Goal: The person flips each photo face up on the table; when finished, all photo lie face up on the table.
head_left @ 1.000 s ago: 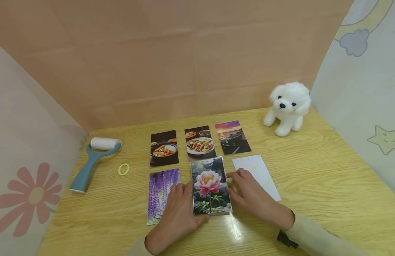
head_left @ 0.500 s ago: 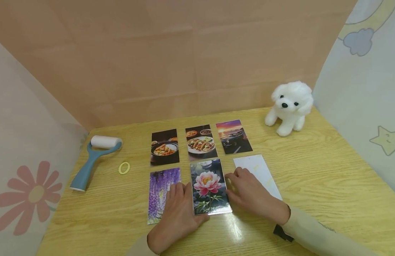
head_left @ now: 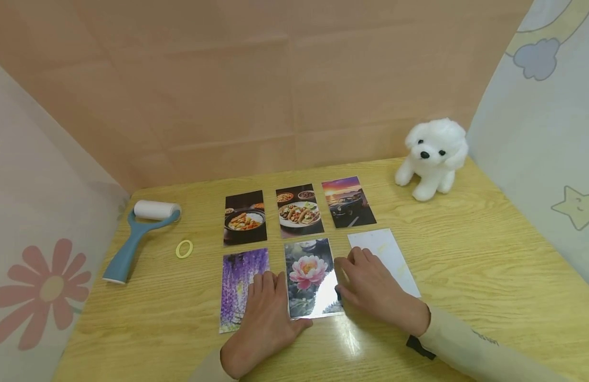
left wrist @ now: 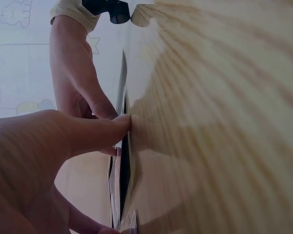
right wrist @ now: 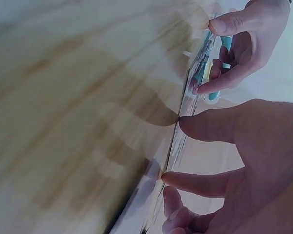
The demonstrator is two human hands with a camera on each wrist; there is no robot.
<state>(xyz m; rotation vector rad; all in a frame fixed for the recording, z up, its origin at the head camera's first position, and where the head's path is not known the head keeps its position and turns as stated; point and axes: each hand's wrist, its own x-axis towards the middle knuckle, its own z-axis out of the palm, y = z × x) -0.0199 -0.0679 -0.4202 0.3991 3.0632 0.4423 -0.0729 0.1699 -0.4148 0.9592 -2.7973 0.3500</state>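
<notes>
A glossy picture card of a pink peony (head_left: pixel 308 273), with a clear shiny edge, lies between my hands, glare on its lower right. My left hand (head_left: pixel 263 323) touches its left side with the fingers, and its thumb reaches along the bottom edge near the corner. Part of a purple wisteria card (head_left: pixel 237 270) is under that hand. On the right, my right hand (head_left: pixel 375 284) has fingertips and thumb against the peony card's right edge, overlapping a white card (head_left: pixel 397 260). The left wrist view shows the left thumb (left wrist: pixel 105 134) at the card's edge, low over the table.
Behind stand a rice-dish card (head_left: pixel 245 217), a taco card (head_left: pixel 300 211) and a car-at-sunset card (head_left: pixel 349 202) in a row. To the left lie a blue lint roller (head_left: pixel 127 254) and a yellow ring (head_left: pixel 179 250). A white plush dog (head_left: pixel 433 159) sits at back right.
The peony card has come down from a slightly raised, tilted position to lie flatter, and bright glare now shows on it. Both hands stay at its edges with little movement.
</notes>
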